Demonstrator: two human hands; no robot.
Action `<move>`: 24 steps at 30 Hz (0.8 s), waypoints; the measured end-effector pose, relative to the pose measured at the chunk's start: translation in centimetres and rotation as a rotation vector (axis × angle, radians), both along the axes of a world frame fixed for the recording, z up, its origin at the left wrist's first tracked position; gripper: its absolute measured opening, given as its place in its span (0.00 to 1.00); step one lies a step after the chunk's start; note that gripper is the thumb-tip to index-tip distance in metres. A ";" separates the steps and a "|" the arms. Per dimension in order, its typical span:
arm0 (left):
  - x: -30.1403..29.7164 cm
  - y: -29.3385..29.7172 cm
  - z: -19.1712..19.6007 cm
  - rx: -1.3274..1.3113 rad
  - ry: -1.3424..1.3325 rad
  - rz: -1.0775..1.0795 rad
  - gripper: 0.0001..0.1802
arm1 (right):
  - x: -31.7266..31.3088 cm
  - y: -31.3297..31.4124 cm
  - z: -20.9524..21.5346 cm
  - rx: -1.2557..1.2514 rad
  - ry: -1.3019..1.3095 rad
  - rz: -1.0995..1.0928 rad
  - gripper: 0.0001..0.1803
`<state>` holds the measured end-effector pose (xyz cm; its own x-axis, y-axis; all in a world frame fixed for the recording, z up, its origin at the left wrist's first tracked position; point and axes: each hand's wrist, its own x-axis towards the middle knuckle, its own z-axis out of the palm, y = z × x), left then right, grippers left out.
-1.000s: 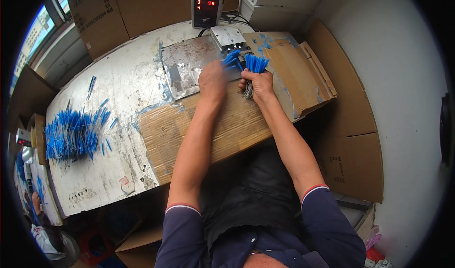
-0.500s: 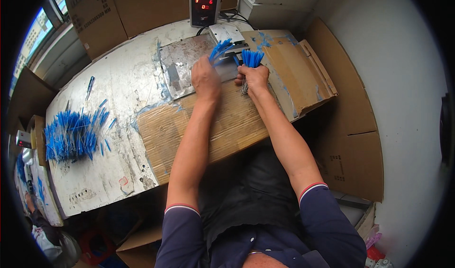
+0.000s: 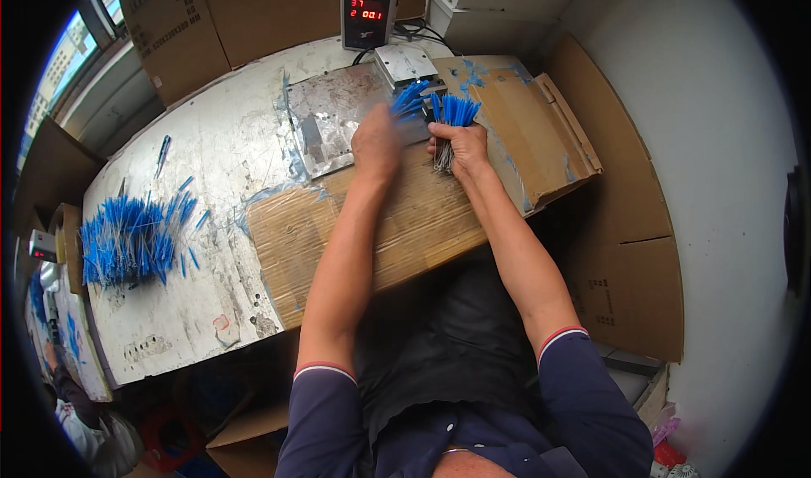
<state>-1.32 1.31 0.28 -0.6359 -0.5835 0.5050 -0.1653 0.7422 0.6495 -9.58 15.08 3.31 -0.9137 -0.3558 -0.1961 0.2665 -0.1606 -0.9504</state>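
Observation:
My right hand [image 3: 457,146] grips a bunch of thin metal pins with blue tips [image 3: 449,116], held upright above the cardboard sheet [image 3: 422,216]. My left hand [image 3: 378,143] is just left of it, holding a few blue-tipped pins [image 3: 409,100] that fan out toward a small metal block [image 3: 406,62]. Both hands hover over the far part of the worktable, nearly touching each other.
A grey box with a red number display [image 3: 368,12] stands behind the metal block. A metal plate [image 3: 326,123] lies left of the hands. A large pile of blue-tipped pins [image 3: 127,240] lies at the table's left end. Cardboard boxes [image 3: 173,24] line the back.
My left hand has moved from the cardboard up toward the metal block, now holding a few blue-tipped pins. My right hand has stayed nearly in place with its bunch.

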 end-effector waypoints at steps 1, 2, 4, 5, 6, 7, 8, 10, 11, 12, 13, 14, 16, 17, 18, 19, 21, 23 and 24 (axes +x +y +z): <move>0.0 0.1 0.1 0.006 0.027 -0.003 0.07 | 0.0 0.1 0.0 0.001 0.000 0.002 0.08; 0.0 0.2 0.2 0.012 0.054 -0.006 0.03 | -0.1 0.3 0.1 -0.015 -0.004 0.017 0.08; 0.0 0.0 0.0 0.014 0.044 0.000 0.03 | 0.0 0.5 0.1 -0.034 -0.009 0.037 0.08; 0.0 -0.1 -0.1 0.017 0.034 0.003 0.03 | 0.1 0.5 0.1 -0.031 -0.014 0.048 0.08; 0.0 0.0 -0.1 0.017 0.035 0.003 0.03 | 0.0 0.7 0.1 -0.028 -0.019 0.056 0.08; -0.1 0.1 0.0 -0.016 0.044 -0.003 0.03 | -0.1 0.8 0.0 -0.027 -0.018 0.056 0.08; -0.1 0.1 0.0 -0.050 0.052 -0.008 0.03 | -0.2 0.9 0.0 -0.043 -0.011 0.058 0.08; 0.0 0.1 -0.1 -0.112 0.003 -0.015 0.05 | -0.1 0.9 0.0 -0.059 -0.003 0.061 0.08; 0.0 0.1 -0.2 -0.174 -0.047 -0.022 0.08 | 0.0 0.8 -0.1 -0.028 0.016 0.053 0.07; 0.0 0.2 -0.1 -0.175 -0.047 -0.022 0.08 | 0.1 0.7 -0.1 0.003 0.035 0.044 0.07; -0.1 0.2 -0.1 -0.171 -0.052 -0.008 0.08 | 0.3 0.6 -0.1 0.003 0.035 0.044 0.07; -0.1 0.3 -0.1 -0.167 -0.058 0.005 0.08 | 0.4 0.5 -0.2 0.011 0.059 0.030 0.06; -0.2 0.2 -0.2 -0.164 -0.060 0.050 0.08 | 0.7 0.1 -0.2 0.019 0.082 0.018 0.05; -0.2 0.2 -0.4 -0.161 -0.062 0.095 0.08 | 0.7 -0.2 -0.2 0.026 0.106 0.001 0.05; -0.2 0.2 -0.2 -0.159 -0.064 0.092 0.08 | 0.7 -0.3 -0.2 0.035 0.129 -0.021 0.05; -0.1 0.0 -0.1 -0.122 -0.021 0.153 0.07 | 0.7 -0.5 -0.2 0.037 0.126 -0.023 0.05; 0.0 -0.3 0.1 -0.064 0.057 0.233 0.07 | 0.3 -0.9 -0.3 0.088 0.150 -0.056 0.04; -0.1 -0.4 -0.1 -0.065 0.095 0.233 0.07 | 0.0 -1.6 -0.5 0.111 0.159 -0.074 0.04; -0.1 -0.5 0.0 -0.065 0.132 0.232 0.07 | -0.1 -1.9 -0.6 0.136 0.168 -0.091 0.04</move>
<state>-1.40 0.85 0.24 -0.4146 -0.6698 0.6160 -0.2529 0.7350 0.6291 -9.65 13.22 2.73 -0.9647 -0.2512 -0.0796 0.0935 -0.0440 -0.9946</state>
